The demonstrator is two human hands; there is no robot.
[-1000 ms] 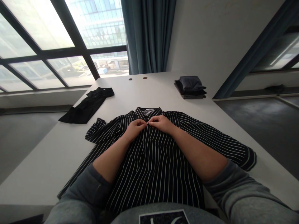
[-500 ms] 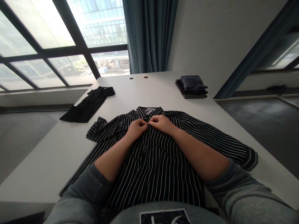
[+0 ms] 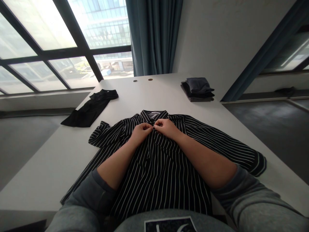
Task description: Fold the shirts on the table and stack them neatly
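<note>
A black shirt with white stripes [image 3: 166,174] lies front side up, its collar pointing away from me. My left hand [image 3: 142,132] pinches the front placket a little below the collar. Close beside it, my right hand [image 3: 166,127] also pinches the placket, thumb against forefinger, and the fingertips of both hands nearly meet. Any button between them is too small and too covered to make out. One sleeve stretches out to the right; the other is bent at the left, with its cuff folded up.
The shirt rests on a white table [image 3: 135,96]. A crumpled black garment [image 3: 89,109] lies at the table's left edge. Toward the back right sits a stack of folded dark clothes [image 3: 198,89]. Behind the table are a blue curtain [image 3: 154,38] and windows.
Both hands keep their pinch at the same spot on the placket, with only a tiny shift of the fingers. The shirt lies as before.
</note>
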